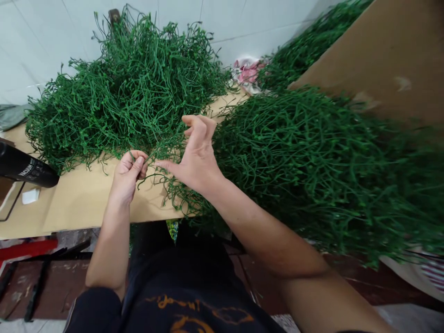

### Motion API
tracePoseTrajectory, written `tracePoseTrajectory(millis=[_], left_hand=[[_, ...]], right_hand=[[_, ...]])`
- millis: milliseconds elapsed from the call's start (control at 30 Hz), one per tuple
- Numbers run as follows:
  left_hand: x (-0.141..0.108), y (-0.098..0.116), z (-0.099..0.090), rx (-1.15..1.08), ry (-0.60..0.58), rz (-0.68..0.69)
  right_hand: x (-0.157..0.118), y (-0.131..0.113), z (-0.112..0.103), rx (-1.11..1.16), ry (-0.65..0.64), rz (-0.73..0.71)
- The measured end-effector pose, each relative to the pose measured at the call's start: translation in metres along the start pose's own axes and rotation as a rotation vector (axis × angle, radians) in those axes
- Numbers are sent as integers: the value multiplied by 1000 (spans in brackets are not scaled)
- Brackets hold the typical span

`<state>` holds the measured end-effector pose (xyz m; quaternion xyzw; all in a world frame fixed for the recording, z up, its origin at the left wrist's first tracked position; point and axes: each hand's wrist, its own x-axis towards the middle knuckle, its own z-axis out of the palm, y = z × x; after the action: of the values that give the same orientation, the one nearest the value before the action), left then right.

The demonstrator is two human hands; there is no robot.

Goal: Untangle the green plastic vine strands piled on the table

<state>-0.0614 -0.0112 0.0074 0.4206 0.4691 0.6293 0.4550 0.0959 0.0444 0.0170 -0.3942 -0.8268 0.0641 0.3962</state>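
My left hand (132, 172) is closed in a pinch on a thin green plastic stem (146, 162), above the cardboard table cover. Just to its right, my right hand (199, 155) is open, thumb stretched towards the left hand and fingers raised and curved. I see nothing held in it. Loose green stems (173, 150) lie under and around the right hand. Behind both hands rises a large heap of green artificial stems (138, 88) with small lighter tips. A second big heap (305, 162) spreads to the right, close beside my right wrist and forearm.
A black vacuum bottle (26, 164) lies tilted at the left, near a small white piece (30, 196). Brown cardboard (381, 60) stands at the right, with more stems behind it. A pink and white cloth or bag (247, 74) sits by the tiled wall (232, 23).
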Motion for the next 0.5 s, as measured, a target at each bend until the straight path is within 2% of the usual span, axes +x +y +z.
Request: tracePoseTrajectory(millis=[67,167,300,367,500], left_hand=[[0,-2,2,-8,-12,2],[0,-3,4,-16,-25,-15],[1,-6,1,63,-121,-222],[3,-9,-1,72,-153,-295],[9,-14,0,14,-176,-277]], right_hand=[[-1,-2,-3,-79,-10,-37],[-3,-4,-3,-143,-128,-117],[-5,-7,1,-162,-182,-146],[-7,-10,3,-168,-191,-207],[-14,-17,3,-175,-206,-304]])
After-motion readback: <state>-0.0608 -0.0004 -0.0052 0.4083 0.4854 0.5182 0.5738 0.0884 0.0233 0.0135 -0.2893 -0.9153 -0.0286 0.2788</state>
